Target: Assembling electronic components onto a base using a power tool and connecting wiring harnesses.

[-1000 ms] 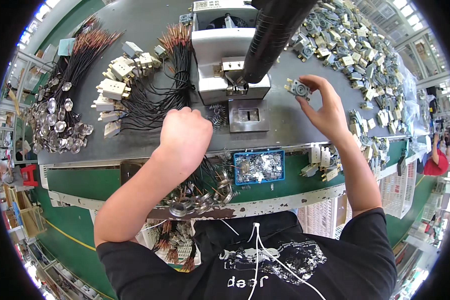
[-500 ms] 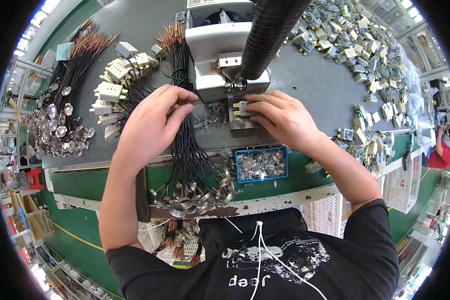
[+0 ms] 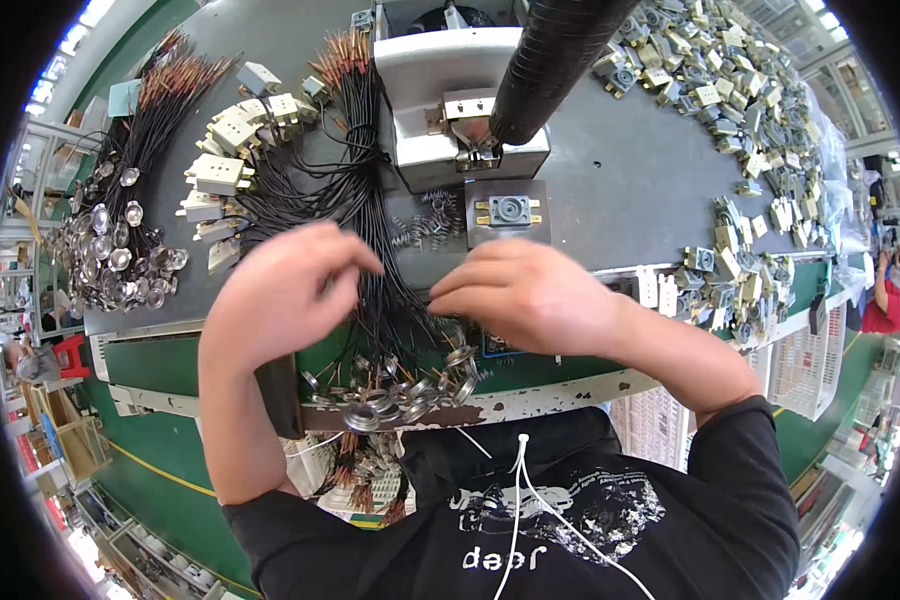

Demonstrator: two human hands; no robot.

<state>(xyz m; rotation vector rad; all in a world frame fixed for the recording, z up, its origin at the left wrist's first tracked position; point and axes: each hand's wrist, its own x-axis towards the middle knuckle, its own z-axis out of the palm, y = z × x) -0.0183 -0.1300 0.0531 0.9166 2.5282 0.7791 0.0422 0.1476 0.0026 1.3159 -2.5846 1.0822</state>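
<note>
A grey switch-like housing (image 3: pixel 510 210) with brass tabs at both sides lies on a metal block (image 3: pixel 480 236) in front of the bench machine. Blurred by motion, my right hand (image 3: pixel 525 295) hovers on the near side of that block, its fingers stretched leftward with nothing visible in them. My left hand (image 3: pixel 290 290), also smeared, is beside a bundle of black wires (image 3: pixel 365 195), thumb and forefinger apart. The wires have copper ends at the far side and round metal caps (image 3: pixel 365 412) at the near edge. Small coil springs (image 3: pixel 420 232) lie between bundle and block.
The grey-white machine (image 3: pixel 410 120) stands at the back, with a thick black tube (image 3: pixel 560 70) rising before it. Cream connector blocks (image 3: pixel 220 175) and another capped wire bundle (image 3: pixel 155 130) lie left. Many housings (image 3: pixel 730 100) are heaped right. My right hand mostly covers a blue tray (image 3: pixel 498 347).
My right hand has left the housing and moved toward me and left. The housing now lies flat, round recess up, on the block. My left hand has come nearer to me.
</note>
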